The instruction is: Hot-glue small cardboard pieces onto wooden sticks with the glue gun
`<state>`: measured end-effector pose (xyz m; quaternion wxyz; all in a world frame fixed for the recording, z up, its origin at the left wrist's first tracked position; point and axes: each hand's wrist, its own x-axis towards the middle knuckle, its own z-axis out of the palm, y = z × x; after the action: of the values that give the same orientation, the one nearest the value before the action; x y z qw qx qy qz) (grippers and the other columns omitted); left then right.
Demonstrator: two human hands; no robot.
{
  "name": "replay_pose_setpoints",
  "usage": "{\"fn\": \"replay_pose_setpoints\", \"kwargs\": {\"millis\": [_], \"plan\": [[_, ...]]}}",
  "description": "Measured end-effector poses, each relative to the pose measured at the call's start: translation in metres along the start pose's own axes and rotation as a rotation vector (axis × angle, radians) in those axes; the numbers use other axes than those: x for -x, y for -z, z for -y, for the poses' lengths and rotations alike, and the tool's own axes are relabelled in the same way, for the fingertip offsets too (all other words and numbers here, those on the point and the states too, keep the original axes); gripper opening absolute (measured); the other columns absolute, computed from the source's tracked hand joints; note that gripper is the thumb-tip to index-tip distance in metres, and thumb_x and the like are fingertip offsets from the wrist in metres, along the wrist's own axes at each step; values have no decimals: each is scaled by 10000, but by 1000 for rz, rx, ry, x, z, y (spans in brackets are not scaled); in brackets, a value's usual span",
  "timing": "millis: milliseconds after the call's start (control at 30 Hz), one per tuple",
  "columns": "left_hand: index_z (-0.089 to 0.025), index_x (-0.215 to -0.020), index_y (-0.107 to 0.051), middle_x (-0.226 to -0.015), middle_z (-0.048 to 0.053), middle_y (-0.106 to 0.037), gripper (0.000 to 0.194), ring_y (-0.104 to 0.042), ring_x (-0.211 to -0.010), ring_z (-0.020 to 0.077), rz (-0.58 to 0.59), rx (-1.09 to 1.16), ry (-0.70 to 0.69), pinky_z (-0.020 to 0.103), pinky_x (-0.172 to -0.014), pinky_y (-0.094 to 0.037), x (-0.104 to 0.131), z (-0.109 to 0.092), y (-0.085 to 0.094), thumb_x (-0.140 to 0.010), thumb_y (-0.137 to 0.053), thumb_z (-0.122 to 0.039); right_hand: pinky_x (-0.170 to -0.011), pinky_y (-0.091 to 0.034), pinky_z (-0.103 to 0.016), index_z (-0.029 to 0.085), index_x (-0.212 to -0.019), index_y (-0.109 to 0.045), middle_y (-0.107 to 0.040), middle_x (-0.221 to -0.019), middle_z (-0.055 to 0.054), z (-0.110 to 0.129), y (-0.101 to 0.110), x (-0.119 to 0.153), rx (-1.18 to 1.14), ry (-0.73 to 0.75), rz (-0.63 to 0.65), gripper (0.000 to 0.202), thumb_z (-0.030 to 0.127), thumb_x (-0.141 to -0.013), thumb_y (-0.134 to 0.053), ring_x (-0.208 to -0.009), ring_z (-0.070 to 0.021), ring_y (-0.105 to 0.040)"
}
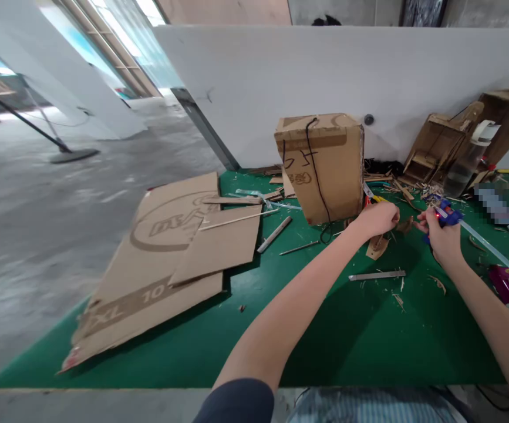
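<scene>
My right hand (445,238) grips a blue glue gun (450,212), with a small red light on its body and a long translucent glue stick (487,242) out of its back. My left hand (378,218) is closed in a pinch, and a small brown piece (406,225) shows at its fingertips, facing the gun. What exactly the piece is made of is too small to tell. Under my left hand lies a cut cardboard scrap (377,247). Scissors (367,191) with orange-yellow handles are partly hidden behind that hand. A flat metal strip (377,275) lies nearer me.
A cardboard box (331,170) with a black cord stands behind my left hand. Flattened cardboard (148,258) covers the table's left side. A water bottle (469,158), brown wooden-looking models (439,144), a phone (496,204) and a magenta tool (507,291) are at right.
</scene>
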<state>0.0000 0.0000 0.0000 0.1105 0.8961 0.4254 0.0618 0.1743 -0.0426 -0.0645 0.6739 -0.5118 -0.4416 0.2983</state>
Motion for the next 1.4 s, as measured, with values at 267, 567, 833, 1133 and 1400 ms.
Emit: {"fn": "replay_pose_setpoints", "kwargs": {"millis": [267, 567, 833, 1133, 1400], "plan": [[-172, -926, -672, -975, 102, -712, 219, -656, -908, 241, -6, -71, -30, 304, -696, -489, 37, -3, 16, -883, -496, -295, -650, -609, -335, 185, -778, -647, -657, -716, -7, 1, 3, -1, 22, 17, -4, 418, 598, -750, -704, -655, -141, -634], [-168, -923, -652, -978, 118, -707, 259, -673, -848, 255, 168, -52, 96, 312, -646, -498, 58, -11, 21, -878, -521, -387, -625, -597, -317, 184, -759, -648, -660, -701, -18, 2, 4, -1, 28, 19, -11, 409, 589, -752, -705, -632, -142, -628], [-185, -928, -640, -1008, 101, -703, 172, -672, -869, 258, 157, -37, 120, 320, -655, -494, 57, -8, 17, -843, -549, -304, -625, -601, -321, 191, -785, -652, -662, -715, -21, 2, 6, -2, 24, 24, -6, 391, 577, -757, -708, -643, -147, -627], [-196, -1015, -616, -1039, 99, -691, 199, -667, -865, 247, 133, 5, 154, 307, -656, -485, 54, -4, 10, -836, -534, -227, -626, -588, -317, 190, -773, -639, -667, -711, -25, 4, 6, -3, 44, 34, -13, 388, 574, -772, -691, -619, -143, -623], [-182, -1145, -620, -1078, 122, -697, 297, -674, -874, 252, 109, 22, 153, 321, -680, -493, 58, -3, 13, -876, -514, -249, -617, -524, -335, 193, -781, -652, -681, -717, -48, -2, 13, -11, 219, 88, -56, 398, 590, -805, -630, -622, -177, -621]]}}
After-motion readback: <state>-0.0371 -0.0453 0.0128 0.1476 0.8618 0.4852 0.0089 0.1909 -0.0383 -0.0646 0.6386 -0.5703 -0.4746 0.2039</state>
